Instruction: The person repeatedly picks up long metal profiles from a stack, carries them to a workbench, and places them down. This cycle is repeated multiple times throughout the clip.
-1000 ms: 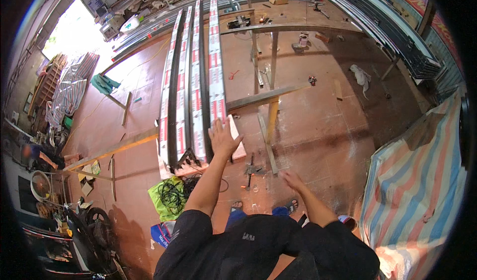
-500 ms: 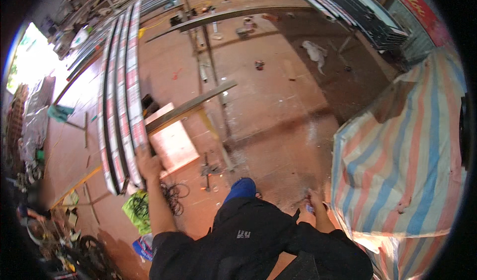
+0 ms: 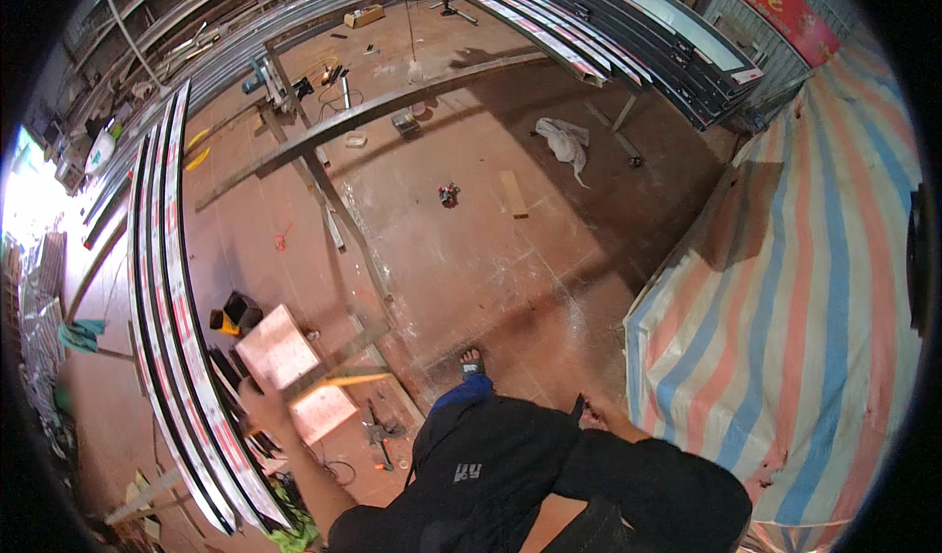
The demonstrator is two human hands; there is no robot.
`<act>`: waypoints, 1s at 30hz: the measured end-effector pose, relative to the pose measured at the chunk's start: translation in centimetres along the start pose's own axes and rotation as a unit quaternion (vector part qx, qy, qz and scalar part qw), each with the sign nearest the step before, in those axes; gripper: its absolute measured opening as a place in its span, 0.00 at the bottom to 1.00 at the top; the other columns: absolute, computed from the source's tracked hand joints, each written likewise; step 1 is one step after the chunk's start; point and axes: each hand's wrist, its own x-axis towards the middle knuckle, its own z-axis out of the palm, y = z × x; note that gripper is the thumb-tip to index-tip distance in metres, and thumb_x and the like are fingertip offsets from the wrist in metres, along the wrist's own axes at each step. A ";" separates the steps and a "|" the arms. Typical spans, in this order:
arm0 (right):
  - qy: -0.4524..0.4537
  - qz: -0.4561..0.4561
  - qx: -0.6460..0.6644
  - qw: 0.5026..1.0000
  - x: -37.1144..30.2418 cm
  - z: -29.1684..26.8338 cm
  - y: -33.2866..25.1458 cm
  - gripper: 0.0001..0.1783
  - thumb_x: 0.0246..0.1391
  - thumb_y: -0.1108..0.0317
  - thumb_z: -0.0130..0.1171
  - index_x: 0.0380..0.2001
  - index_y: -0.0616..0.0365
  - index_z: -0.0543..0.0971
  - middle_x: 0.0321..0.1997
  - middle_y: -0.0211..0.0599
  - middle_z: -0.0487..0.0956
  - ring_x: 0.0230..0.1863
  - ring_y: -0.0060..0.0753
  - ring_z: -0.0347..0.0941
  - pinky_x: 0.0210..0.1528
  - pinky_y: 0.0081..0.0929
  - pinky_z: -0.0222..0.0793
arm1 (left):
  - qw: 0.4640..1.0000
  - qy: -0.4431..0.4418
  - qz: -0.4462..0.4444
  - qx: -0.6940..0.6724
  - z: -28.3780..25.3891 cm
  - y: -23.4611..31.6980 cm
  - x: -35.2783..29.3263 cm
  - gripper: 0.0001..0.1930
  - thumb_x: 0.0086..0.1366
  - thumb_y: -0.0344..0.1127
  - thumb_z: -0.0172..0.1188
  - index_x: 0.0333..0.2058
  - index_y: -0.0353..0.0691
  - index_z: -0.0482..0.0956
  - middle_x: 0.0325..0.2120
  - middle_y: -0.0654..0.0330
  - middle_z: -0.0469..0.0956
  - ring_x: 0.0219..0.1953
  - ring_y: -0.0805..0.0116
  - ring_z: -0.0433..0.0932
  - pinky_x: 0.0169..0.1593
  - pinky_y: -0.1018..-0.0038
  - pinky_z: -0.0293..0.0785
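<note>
At the left, my left hand (image 3: 261,406) is stretched down beside the long white-and-black profiles (image 3: 162,308), which carry red-marked film. Dark bar ends lie close by it. Its fingers are blurred, so whether it grips or only rests there cannot be made out. Right next to it, a wooden bench (image 3: 285,347) has a pale, brightly lit top and a beam across it. My right hand (image 3: 596,415) hangs low by my right side, near the striped tarp (image 3: 775,357). Its fingers are mostly hidden by my black clothing and shadow.
Ahead, a long metal beam (image 3: 363,116) crosses the floor on supports. More dark and white profiles (image 3: 599,23) lie raised at the back right. A small red-and-black object (image 3: 448,196), a wooden piece (image 3: 513,194) and a white cloth (image 3: 562,145) are on the floor. A clamp (image 3: 376,433) lies near my foot.
My body and view have moved forward; the profiles and bench now appear farther left and lower. My left hand has slid along beside the profiles. My sandalled foot has come into sight.
</note>
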 end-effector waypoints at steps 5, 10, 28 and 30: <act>0.081 -0.248 -0.143 0.955 10.3 -3.1 -14.7 0.20 0.63 0.57 0.54 0.22 0.59 0.80 0.21 0.37 0.77 0.16 0.31 0.69 0.19 0.38 0.66 | 0.940 -0.227 0.138 -0.212 9.0 14.9 -3.5 0.28 0.63 0.50 0.69 0.55 0.35 0.80 0.45 0.43 0.83 0.46 0.49 0.83 0.52 0.59 0.78; 0.082 -0.260 0.027 0.962 13.7 -5.0 -34.7 0.18 0.64 0.54 0.62 0.29 0.58 0.81 0.25 0.38 0.80 0.19 0.29 0.72 0.21 0.36 0.67 | 0.898 -0.369 0.195 -0.140 8.8 23.3 -5.9 0.31 0.60 0.48 0.71 0.59 0.39 0.78 0.45 0.42 0.84 0.46 0.47 0.84 0.51 0.58 0.79; 0.403 -0.350 -0.381 0.755 18.3 -16.2 -96.3 0.49 0.52 0.38 0.70 0.73 0.43 0.64 0.72 0.51 0.63 0.71 0.62 0.62 0.67 0.65 0.59 | 0.799 -0.467 -0.302 -0.228 22.3 30.0 -7.2 0.28 0.69 0.51 0.65 0.59 0.38 0.78 0.36 0.56 0.85 0.24 0.64 0.85 0.21 0.70 0.73; 0.382 -0.305 -0.439 0.754 19.4 -16.7 -97.7 0.56 0.49 0.35 0.71 0.76 0.40 0.59 0.73 0.52 0.63 0.71 0.60 0.61 0.68 0.63 0.57 | 0.794 -0.469 -0.306 -0.238 24.1 31.4 -7.2 0.28 0.69 0.51 0.65 0.59 0.37 0.77 0.34 0.57 0.85 0.22 0.65 0.83 0.20 0.69 0.72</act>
